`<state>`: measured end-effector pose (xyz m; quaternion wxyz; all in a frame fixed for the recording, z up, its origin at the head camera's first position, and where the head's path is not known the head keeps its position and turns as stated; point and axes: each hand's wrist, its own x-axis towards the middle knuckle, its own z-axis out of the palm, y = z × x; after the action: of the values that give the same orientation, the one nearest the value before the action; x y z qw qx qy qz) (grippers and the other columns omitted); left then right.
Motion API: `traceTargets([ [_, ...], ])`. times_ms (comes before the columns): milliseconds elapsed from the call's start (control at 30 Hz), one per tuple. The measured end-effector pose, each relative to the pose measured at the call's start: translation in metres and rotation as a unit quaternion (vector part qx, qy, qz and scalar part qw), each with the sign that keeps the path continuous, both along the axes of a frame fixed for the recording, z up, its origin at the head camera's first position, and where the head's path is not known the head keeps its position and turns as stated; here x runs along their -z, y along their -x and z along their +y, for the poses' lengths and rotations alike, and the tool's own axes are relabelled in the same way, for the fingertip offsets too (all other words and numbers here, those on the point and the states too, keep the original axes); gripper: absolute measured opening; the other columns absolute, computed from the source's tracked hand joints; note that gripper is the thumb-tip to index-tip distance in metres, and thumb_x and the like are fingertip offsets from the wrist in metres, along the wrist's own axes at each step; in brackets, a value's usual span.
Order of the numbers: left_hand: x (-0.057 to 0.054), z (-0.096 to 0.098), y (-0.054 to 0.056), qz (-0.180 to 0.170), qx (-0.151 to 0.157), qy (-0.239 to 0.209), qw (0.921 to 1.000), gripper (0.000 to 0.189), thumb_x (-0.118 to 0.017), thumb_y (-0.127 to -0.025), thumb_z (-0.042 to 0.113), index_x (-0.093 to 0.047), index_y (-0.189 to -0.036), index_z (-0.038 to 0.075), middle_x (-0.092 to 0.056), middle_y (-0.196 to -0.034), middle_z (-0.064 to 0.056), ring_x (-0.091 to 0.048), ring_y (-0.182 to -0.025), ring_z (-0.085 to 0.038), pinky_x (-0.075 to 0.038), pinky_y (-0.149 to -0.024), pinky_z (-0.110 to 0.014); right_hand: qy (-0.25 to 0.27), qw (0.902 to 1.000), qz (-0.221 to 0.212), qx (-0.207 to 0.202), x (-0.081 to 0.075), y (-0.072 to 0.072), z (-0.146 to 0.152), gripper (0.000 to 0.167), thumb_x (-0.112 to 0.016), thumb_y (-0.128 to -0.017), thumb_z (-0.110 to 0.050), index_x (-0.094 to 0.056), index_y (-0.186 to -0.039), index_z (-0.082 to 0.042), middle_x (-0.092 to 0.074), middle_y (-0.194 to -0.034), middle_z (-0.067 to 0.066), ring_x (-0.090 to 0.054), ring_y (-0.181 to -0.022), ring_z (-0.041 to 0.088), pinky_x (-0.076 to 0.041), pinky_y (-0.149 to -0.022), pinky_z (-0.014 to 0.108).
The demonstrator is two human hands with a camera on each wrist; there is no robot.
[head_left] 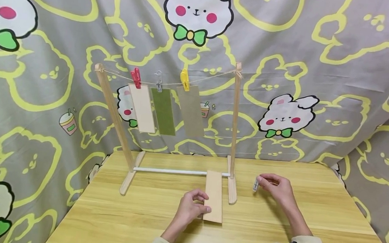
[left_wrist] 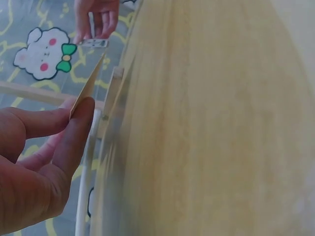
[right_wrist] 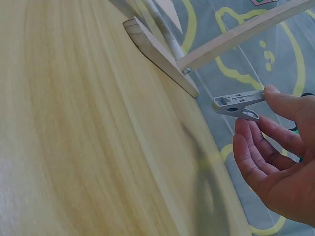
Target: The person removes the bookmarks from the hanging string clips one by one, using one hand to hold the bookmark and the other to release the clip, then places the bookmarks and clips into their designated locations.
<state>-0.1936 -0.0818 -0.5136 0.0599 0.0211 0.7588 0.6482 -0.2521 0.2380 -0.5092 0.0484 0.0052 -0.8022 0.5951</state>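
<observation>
My left hand (head_left: 192,206) pinches the left edge of a beige rectangular card (head_left: 214,199) between thumb and fingers, in front of the stand's right foot. The left wrist view shows this card (left_wrist: 87,88) nearly edge-on. To the right, my right hand (head_left: 280,189) holds a light grey clothespin (head_left: 255,185). Seen from the right wrist, thumb and fingertips grip the handle end of the clothespin (right_wrist: 238,104), its nose pointing away from the palm. Above, a string (head_left: 215,78) carries a cream card (head_left: 142,108), a green card (head_left: 163,111) and a grey-brown card (head_left: 190,110).
Red (head_left: 136,78), grey (head_left: 158,82) and yellow (head_left: 185,79) clothespins fix the cards to the string. Two wooden posts, left (head_left: 114,115) and right (head_left: 235,121), hold it, joined low by a white rod (head_left: 170,171). A patterned curtain (head_left: 287,79) hangs behind the wooden table (head_left: 132,219).
</observation>
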Motion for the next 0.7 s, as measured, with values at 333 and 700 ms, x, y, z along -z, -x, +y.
traceTargets([
  [333,0.0039,0.0012,0.0022,-0.008,0.013,0.033,0.9993,0.03,-0.082,-0.075,-0.011,-0.068,-0.099,-0.002,-0.064,-0.092,-0.012,-0.064,-0.064,-0.014,-0.055,-0.053,-0.024,-0.042,0.9991,-0.009,0.003,0.003,0.0042,-0.0027,0.045,-0.076,-0.095,-0.027,-0.068,-0.121,0.009,-0.073,-0.105,0.018,-0.071,-0.088,0.021,-0.062,-0.078,0.033],
  [700,0.0036,0.0024,-0.0009,-0.027,0.049,0.023,0.9982,0.022,-0.077,-0.082,-0.011,-0.067,-0.101,-0.004,-0.063,-0.091,-0.011,-0.066,-0.074,-0.018,-0.064,-0.062,-0.034,-0.09,0.9945,-0.055,-0.002,0.0092,0.0094,-0.0043,0.045,-0.075,-0.095,-0.033,-0.07,-0.116,0.007,-0.074,-0.095,0.01,-0.069,-0.081,0.021,-0.059,-0.067,0.031],
])
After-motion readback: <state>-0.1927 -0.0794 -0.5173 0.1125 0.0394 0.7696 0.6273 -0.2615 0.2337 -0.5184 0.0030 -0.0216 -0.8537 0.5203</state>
